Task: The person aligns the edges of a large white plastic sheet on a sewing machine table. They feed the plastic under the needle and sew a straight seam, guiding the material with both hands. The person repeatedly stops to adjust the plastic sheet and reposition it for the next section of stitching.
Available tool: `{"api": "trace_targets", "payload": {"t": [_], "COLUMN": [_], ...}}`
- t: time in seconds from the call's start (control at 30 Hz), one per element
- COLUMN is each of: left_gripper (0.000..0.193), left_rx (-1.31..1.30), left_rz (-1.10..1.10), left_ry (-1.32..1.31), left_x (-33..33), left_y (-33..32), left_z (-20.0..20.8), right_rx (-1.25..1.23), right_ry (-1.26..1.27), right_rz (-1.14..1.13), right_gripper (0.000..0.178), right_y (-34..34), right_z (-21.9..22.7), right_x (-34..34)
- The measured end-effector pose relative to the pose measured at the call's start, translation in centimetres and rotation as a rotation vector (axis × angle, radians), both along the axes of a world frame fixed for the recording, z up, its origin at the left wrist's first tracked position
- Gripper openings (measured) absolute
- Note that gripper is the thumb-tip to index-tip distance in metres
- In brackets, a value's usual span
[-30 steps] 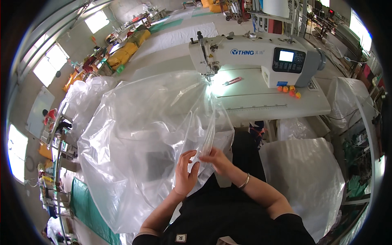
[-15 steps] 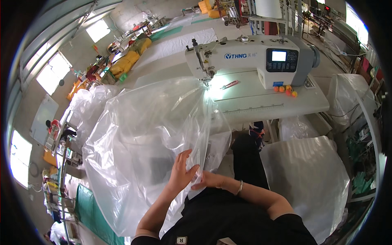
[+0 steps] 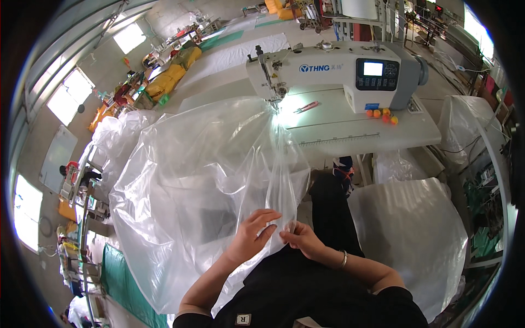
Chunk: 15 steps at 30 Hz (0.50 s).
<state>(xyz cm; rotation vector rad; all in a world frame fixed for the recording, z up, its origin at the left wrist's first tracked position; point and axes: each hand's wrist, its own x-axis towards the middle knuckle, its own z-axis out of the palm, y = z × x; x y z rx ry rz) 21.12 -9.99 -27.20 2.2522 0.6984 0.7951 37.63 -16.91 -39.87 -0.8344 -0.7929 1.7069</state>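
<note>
A large sheet of clear plastic film (image 3: 180,180) drapes from the sewing machine (image 3: 322,71) down to my lap. Its right edge gathers into folds below the lit needle area. My right hand (image 3: 305,240), with a bracelet at the wrist, pinches that edge between thumb and fingers. Just left of it, my left hand (image 3: 253,236) lies against the film, its fingers stretched out and the thumb apart. A small red-handled tool (image 3: 307,107) rests on the machine bed (image 3: 350,128) right of the needle.
Several small orange and yellow balls (image 3: 385,116) sit by the machine's base. Another stack of plastic film (image 3: 410,240) lies at my right. Bundled film (image 3: 123,136) stands at the left, near a green sheet (image 3: 128,284) on the floor.
Both hands have moved right along the film. My right hand has come out from behind the left and now pinches the edge. The folds below the needle have shifted right.
</note>
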Motion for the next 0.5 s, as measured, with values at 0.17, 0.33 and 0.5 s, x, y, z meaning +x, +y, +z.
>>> {"api": "trace_targets", "payload": {"t": [0.17, 0.33, 0.5], "left_gripper": [0.026, 0.020, 0.018], "left_rx": [-0.296, -0.578, -0.647], "left_rz": [0.049, 0.229, 0.268], "left_ry": [0.114, 0.028, -0.158], "left_x": [0.5, -0.5, -1.4], "left_y": [-0.7, -0.2, 0.3], "left_z": [-0.2, -2.8, -2.4], "right_rx": [0.836, 0.849, 0.141], "right_ry": [-0.824, -1.020, -0.732], "right_rz": [-0.080, -0.132, -0.583], "right_gripper": [0.029, 0.026, 0.030], "right_y": [-0.9, -0.7, 4.1], "right_z": [5.0, 6.3, -3.2], "right_x": [-0.7, -0.8, -0.1]}}
